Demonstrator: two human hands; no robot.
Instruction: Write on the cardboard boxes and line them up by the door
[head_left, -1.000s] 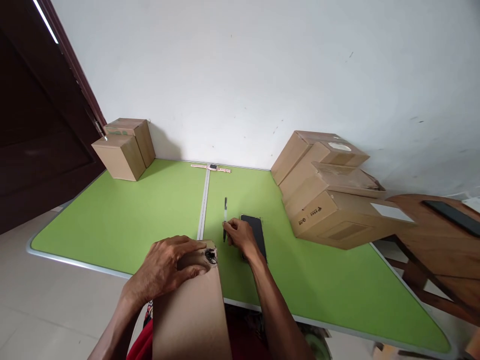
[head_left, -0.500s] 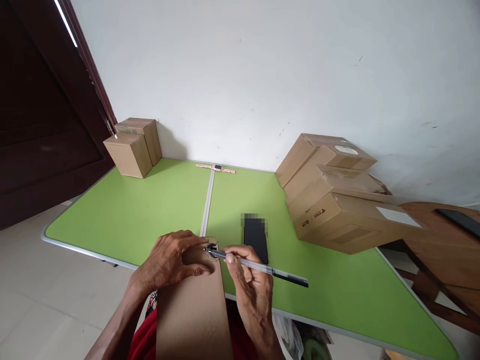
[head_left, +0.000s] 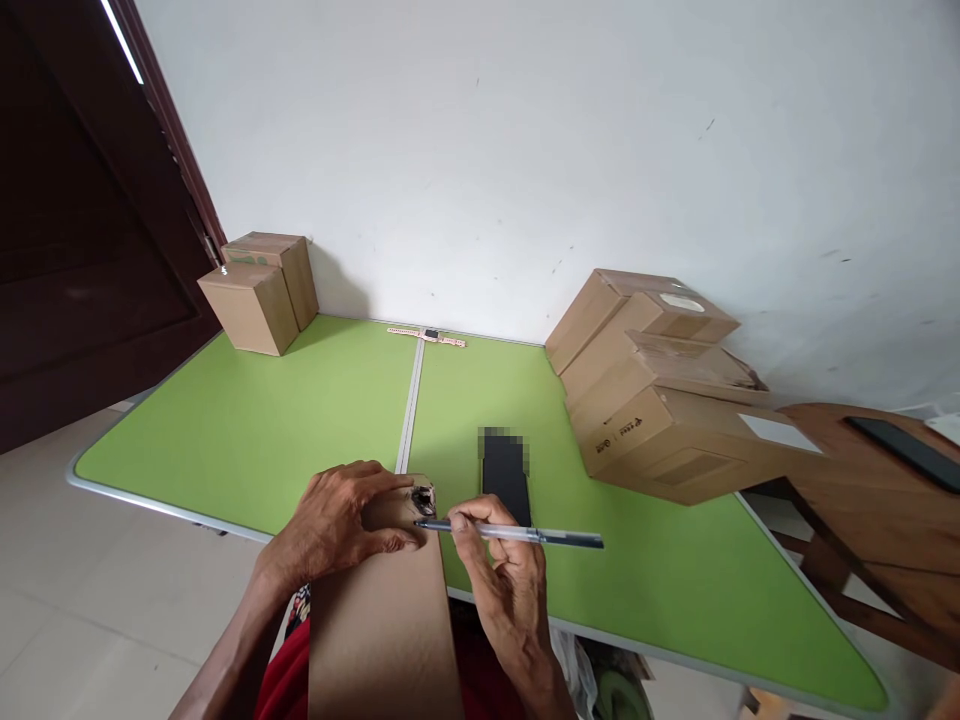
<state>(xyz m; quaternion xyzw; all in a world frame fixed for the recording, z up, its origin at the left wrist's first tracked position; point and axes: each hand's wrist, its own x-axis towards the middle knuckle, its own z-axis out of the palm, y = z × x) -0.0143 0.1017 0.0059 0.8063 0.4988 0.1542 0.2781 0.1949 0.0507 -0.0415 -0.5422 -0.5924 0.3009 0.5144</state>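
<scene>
A long cardboard box (head_left: 382, 630) stretches from the bottom of the view to the table's near edge. A ragged, dark hole (head_left: 424, 497) is torn in its far right corner. My left hand (head_left: 341, 525) holds the box from the left, thumb on the upper face and fingers toward the far end. Between the thumb and fingers of my right hand (head_left: 504, 580) is a pen (head_left: 517, 533) with a clear barrel and dark ends. Its tip points left at the box face, just below the hole; whether it touches cannot be told. A black phone (head_left: 505, 480) lies beyond my right hand.
Several cardboard boxes (head_left: 660, 430) are stacked at the right of the green table (head_left: 330, 400); more boxes (head_left: 251, 310) stand at the back left. A watch with a light strap (head_left: 430, 336) lies by the wall. A wooden table (head_left: 847, 490) holds a dark flat object (head_left: 904, 452).
The pen tip has come out of the hole and moved nearer to me, onto or over the box face. The pen now lies more level. My left hand stays on the box.
</scene>
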